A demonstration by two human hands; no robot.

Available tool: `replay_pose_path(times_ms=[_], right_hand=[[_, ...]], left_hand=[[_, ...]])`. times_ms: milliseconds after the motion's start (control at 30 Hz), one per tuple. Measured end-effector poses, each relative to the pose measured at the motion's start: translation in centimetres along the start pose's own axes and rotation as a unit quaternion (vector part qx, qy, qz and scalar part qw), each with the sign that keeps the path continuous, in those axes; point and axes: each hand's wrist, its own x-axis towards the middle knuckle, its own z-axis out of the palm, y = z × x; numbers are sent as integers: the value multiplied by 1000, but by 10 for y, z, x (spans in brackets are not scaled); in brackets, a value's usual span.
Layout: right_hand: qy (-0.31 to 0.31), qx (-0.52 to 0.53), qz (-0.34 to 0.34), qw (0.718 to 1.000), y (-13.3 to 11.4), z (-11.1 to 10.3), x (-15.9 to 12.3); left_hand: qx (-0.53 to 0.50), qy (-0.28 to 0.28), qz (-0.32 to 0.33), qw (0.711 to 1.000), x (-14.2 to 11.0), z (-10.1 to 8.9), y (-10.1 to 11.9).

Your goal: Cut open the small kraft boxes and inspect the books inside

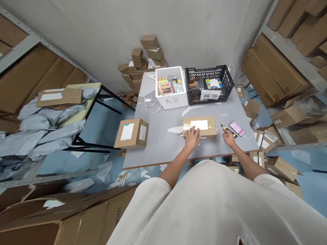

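Observation:
A taped cardboard box [212, 124] with a white label lies near the front of the grey table. My left hand [192, 137] rests on its near left part, fingers stretched over the top. To the right of the box, my right hand [229, 137] has its fingers curled on a black and yellow utility knife [224, 127]. The knife shows on both sides of the fingers; their undersides are hidden. Just beyond that hand lies a phone [237, 129] with a blurred pink screen and a white cable.
Behind stand a white foam box [171, 102] of books and a black plastic crate [227, 92]. Another carton [130, 134] sits at the table's [158, 149] left edge. Grey parcels [51, 126] cover a side table; shelves with cartons [276, 75] flank both sides.

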Motion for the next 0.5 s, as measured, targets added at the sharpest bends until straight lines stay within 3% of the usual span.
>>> replay_pose_path(times_ms=[233,500], right_hand=[[-95,-245,65,963,54,-25,23],[-155,-349,41,923,68,-16,52]], left_hand=[[31,-24,-37,999,5,-4,4],[39,-56,-91,994,6,-7,12]])
